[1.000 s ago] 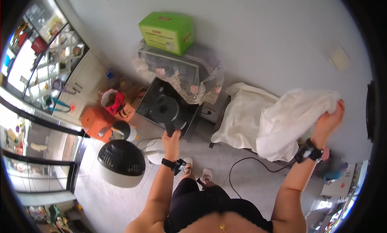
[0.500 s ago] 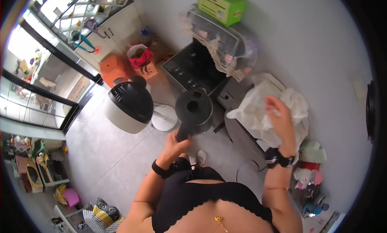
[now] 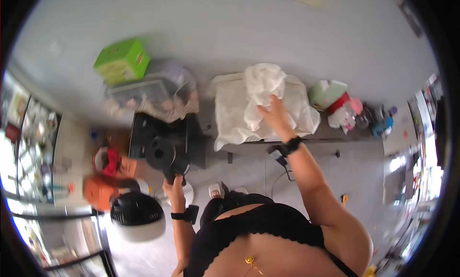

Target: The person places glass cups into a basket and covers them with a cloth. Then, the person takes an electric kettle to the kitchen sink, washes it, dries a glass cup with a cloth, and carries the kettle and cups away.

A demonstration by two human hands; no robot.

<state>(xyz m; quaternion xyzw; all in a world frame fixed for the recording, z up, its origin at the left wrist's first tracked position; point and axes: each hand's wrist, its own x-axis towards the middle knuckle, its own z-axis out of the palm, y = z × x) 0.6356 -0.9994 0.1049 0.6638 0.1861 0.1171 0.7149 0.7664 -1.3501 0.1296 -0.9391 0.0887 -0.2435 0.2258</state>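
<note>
- Left hand (image 3: 174, 188): fingers wrapped round the handle of a black kettle (image 3: 161, 154), firm hold.
- Kettle sits in front of the near side of a black cabinet (image 3: 143, 133); resting on it or held clear, cannot tell.
- Right hand (image 3: 279, 118): thumb and fingers spread apart, nothing clasped. Over the near side of a bunched white cloth (image 3: 263, 80); fingertips touching or just above, cannot tell.
- Cloth lies heaped on a flatter white cover (image 3: 230, 111), which drapes over a low table (image 3: 321, 134).
- Change: a second ago the right hand held the cloth up; now the cloth is down and out of its grip. Left hand's hold on the kettle is unchanged.
- Reads as the cloth handling being nearly done: the right hand looks free, the left still occupied.
- View has swung too, so the table now sits nearer the middle.
- Nearby: fan (image 3: 137, 222) left of the left hand; green box (image 3: 122, 60) beyond the cabinet, above a lace cloth (image 3: 167, 109). Blur hides finer detail.
</note>
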